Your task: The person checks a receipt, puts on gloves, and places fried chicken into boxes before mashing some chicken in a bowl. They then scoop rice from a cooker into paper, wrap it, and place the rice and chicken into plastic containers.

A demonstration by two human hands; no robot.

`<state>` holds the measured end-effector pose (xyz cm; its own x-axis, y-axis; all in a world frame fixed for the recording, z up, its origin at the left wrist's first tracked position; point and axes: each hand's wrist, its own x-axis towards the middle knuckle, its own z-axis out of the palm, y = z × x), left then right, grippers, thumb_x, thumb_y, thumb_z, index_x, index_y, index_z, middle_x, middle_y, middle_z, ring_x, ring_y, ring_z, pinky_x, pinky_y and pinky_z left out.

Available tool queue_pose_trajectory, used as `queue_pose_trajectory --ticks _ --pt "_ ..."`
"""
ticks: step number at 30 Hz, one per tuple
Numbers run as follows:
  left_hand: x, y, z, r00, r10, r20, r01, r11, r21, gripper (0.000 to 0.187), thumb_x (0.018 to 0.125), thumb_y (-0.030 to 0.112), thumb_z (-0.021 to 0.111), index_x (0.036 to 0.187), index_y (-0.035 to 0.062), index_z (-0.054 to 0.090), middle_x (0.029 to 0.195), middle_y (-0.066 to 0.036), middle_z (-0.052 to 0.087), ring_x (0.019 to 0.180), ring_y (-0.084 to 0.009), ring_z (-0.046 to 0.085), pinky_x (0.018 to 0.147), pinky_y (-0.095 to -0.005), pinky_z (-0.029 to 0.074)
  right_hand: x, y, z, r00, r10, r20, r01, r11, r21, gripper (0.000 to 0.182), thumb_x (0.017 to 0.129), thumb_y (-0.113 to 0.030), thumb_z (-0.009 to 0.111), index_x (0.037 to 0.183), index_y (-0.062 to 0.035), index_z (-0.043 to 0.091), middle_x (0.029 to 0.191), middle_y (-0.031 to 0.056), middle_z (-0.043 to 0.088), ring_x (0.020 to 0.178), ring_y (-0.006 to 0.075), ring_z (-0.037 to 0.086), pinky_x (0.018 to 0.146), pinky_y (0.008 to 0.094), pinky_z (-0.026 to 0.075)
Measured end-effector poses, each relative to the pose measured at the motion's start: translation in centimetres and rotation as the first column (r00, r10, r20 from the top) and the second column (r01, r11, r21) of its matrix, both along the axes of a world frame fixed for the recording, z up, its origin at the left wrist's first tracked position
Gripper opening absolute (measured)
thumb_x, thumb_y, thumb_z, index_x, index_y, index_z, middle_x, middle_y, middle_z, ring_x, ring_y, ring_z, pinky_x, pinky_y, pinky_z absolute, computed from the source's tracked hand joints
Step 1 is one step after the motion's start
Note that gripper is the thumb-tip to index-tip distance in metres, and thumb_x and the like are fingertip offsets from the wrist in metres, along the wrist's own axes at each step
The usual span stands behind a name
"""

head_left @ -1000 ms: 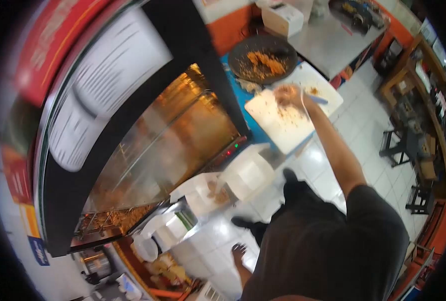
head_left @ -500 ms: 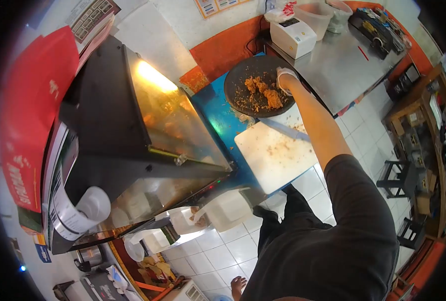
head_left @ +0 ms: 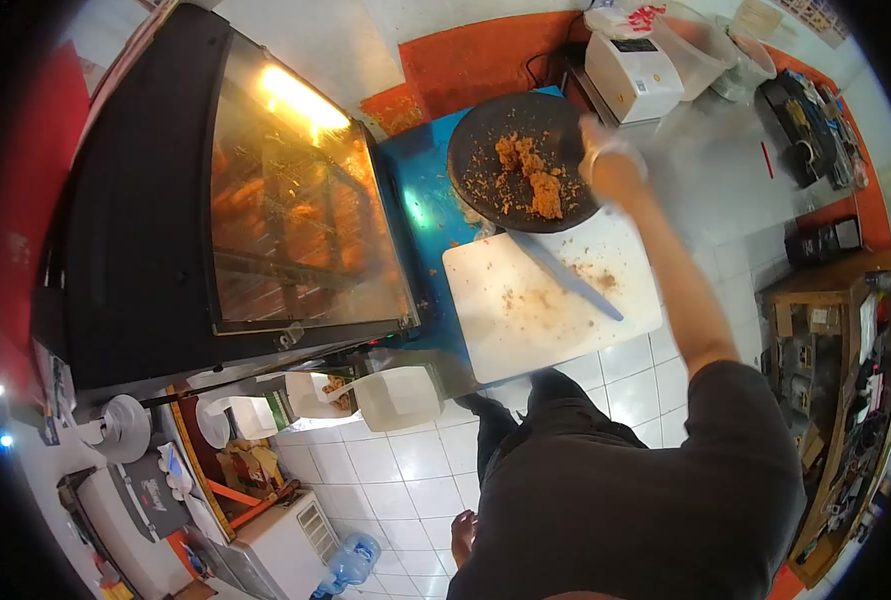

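My right hand (head_left: 610,160), in a clear glove and smeared by motion, is at the right rim of a dark round stone plate (head_left: 480,190). Its fingers are too blurred to read. Crumbly orange-brown fried pieces (head_left: 545,195) lie on the plate. Just below it, a knife (head_left: 570,280) rests across a white cutting board (head_left: 485,300) scattered with crumbs. My left hand (head_left: 463,535) hangs low beside my body, its fingers loosely apart and nothing visible in it.
A lit glass display case (head_left: 305,200) stands left of the blue tabletop (head_left: 420,180). Behind on the right are a white printer (head_left: 633,80), a clear tub (head_left: 690,50) and a metal counter (head_left: 705,150). White containers (head_left: 397,395) sit under the case; a water bottle (head_left: 350,562) is on the floor.
The view has shifted, showing more of the case front. My right hand has moved from over the plate toward its right rim. The knife on the board is now uncovered by my arm.
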<state>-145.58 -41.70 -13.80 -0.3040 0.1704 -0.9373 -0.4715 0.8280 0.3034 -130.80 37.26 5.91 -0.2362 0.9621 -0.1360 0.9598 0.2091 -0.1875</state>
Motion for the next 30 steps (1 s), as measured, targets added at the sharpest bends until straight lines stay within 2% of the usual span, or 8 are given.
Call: queue_pose_trajectory --ticks 9,12,15,19,21,23,27,30 --pt "-0.2 3.6 -2.8 0.987 0.157 -0.035 -0.157 0.988 0.013 0.037 0.097 0.016 0.05 0.131 0.0028 0.044 0.105 -0.018 0.067 0.09 -0.0277 0.067 0.075 -0.0395 0.054 -2.5 6.3 -7.8 0.915 0.314 0.253 -0.19 0.889 -0.416 0.054 0.08 -0.016 0.067 0.13 -0.0022 0.055 0.132 0.0243 0.053 0.116 0.0305 0.059 0.095 0.038 0.05" --pt "-1.6 5.5 -0.3 0.98 0.181 -0.086 -0.185 0.982 -0.041 0.037 0.097 0.016 0.051 0.132 0.0027 0.043 0.105 -0.018 0.067 0.089 -0.0276 0.068 0.075 -0.0392 0.054 -5.2 3.0 -14.8 0.845 -0.428 -0.32 0.461 0.887 0.032 0.055 0.07 -0.015 0.077 0.122 -0.0065 0.062 0.127 0.0194 0.059 0.114 0.0279 0.061 0.093 0.0388 0.05" --pt "-1.9 6.1 0.2 0.973 0.208 -0.096 -0.209 0.978 -0.001 0.039 0.097 0.014 0.049 0.133 0.0014 0.041 0.108 -0.02 0.065 0.091 -0.0285 0.067 0.075 -0.0396 0.054 -5.2 6.5 -6.2 0.813 0.494 0.31 -0.23 0.76 -0.608 0.038 0.082 -0.022 0.06 0.118 -0.0103 0.065 0.126 0.0164 0.06 0.11 0.0268 0.062 0.094 0.0393 0.048" --pt "-0.3 5.9 -0.5 0.945 0.309 -0.11 -0.31 0.951 0.017 0.041 0.097 0.014 0.048 0.135 0.0007 0.04 0.109 -0.02 0.065 0.093 -0.029 0.067 0.078 -0.0399 0.054 -4.5 2.0 -0.4 0.929 -0.309 -0.206 0.206 0.89 -0.408 0.041 0.095 -0.03 0.036 0.119 -0.0141 0.065 0.128 0.0146 0.059 0.11 0.0274 0.063 0.1 0.0402 0.044" --pt "1.0 4.8 -0.1 0.987 0.122 -0.103 -0.124 0.992 -0.02 0.039 0.097 0.013 0.047 0.134 0.0008 0.042 0.11 -0.02 0.065 0.093 -0.0288 0.067 0.077 -0.0397 0.054 -4.0 1.8 -9.7 0.989 0.042 0.139 -0.037 0.999 -0.037 0.034 0.092 -0.024 0.042 0.112 -0.0119 0.067 0.122 0.0133 0.063 0.108 0.0252 0.063 0.095 0.0396 0.047" --pt "2.1 4.1 -0.3 0.995 0.061 -0.075 -0.064 0.997 -0.038 0.039 0.097 0.013 0.048 0.134 0.001 0.042 0.109 -0.02 0.065 0.093 -0.0287 0.067 0.077 -0.0395 0.054 -4.0 4.7 -7.2 0.708 0.56 0.431 -0.423 0.825 -0.375 0.027 0.09 -0.017 0.049 0.106 -0.0096 0.07 0.117 0.012 0.066 0.106 0.023 0.064 0.09 0.039 0.049" --pt "3.0 3.3 -0.4 0.996 0.069 -0.056 -0.072 0.995 -0.07 0.039 0.097 0.013 0.048 0.133 0.0014 0.042 0.109 -0.02 0.065 0.092 -0.0287 0.067 0.076 -0.0392 0.054 -4.8 7.6 -4.7 0.666 0.54 0.515 0.078 0.636 -0.767 0.018 0.086 -0.016 0.058 0.095 -0.0069 0.071 0.113 0.0164 0.067 0.101 0.0209 0.066 0.084 0.0382 0.052" --pt "2.7 4.0 -0.1 0.996 0.064 -0.069 -0.068 0.995 -0.07 0.038 0.097 0.014 0.049 0.133 0.0016 0.043 0.109 -0.02 0.065 0.091 -0.0286 0.067 0.075 -0.0389 0.055 -2.8 4.9 -11.2 0.939 0.066 0.339 -0.068 0.998 -0.005 0.025 0.088 -0.02 0.053 0.106 -0.0073 0.065 0.121 0.0179 0.06 0.107 0.0223 0.061 0.09 0.0389 0.047"
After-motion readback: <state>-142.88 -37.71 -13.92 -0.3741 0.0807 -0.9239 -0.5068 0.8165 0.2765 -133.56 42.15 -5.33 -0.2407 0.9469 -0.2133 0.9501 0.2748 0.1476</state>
